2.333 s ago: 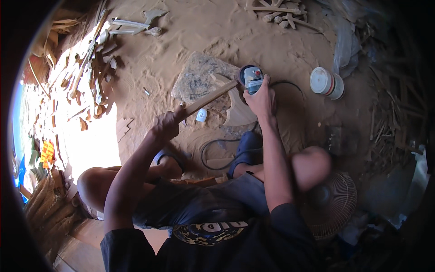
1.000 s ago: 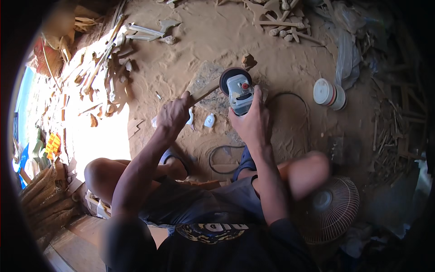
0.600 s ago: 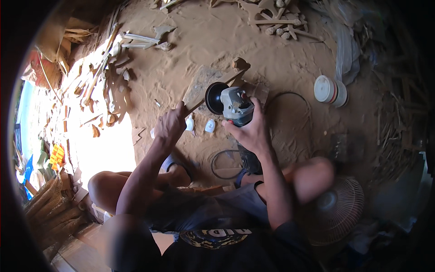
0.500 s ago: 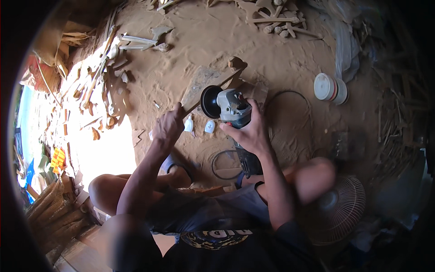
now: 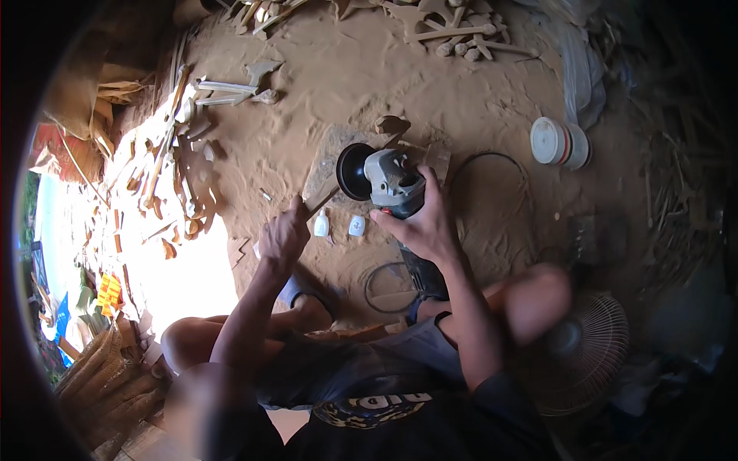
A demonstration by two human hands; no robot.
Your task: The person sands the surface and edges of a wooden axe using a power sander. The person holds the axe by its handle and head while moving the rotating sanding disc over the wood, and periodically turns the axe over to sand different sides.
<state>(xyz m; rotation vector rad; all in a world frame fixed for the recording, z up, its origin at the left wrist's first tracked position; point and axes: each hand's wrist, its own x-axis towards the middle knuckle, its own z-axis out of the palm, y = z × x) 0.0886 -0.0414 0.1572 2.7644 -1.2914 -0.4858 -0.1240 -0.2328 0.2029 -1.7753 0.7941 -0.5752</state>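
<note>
Fingers wrapped round its near end, my left hand holds a long flat wooden piece. The piece slants away to the upper right, and a knobbed end shows beyond the tool. My right hand grips an angle grinder by its body, just behind the grey head. The grinder's round black disc lies over the wooden piece and hides its middle; whether they touch I cannot tell. Below the piece, a small white bottle and a white container lie on the dusty ground.
A flat slab lies under the work. Lidded white tubs stand at the right, near a black cable. Wooden pieces are piled at left and far side. A fan stands beside my right knee.
The wooden piece has turned and lowered under the disc, so less of it shows. The grinder stays nearly in place in my right hand. The whole view has shifted slightly.
</note>
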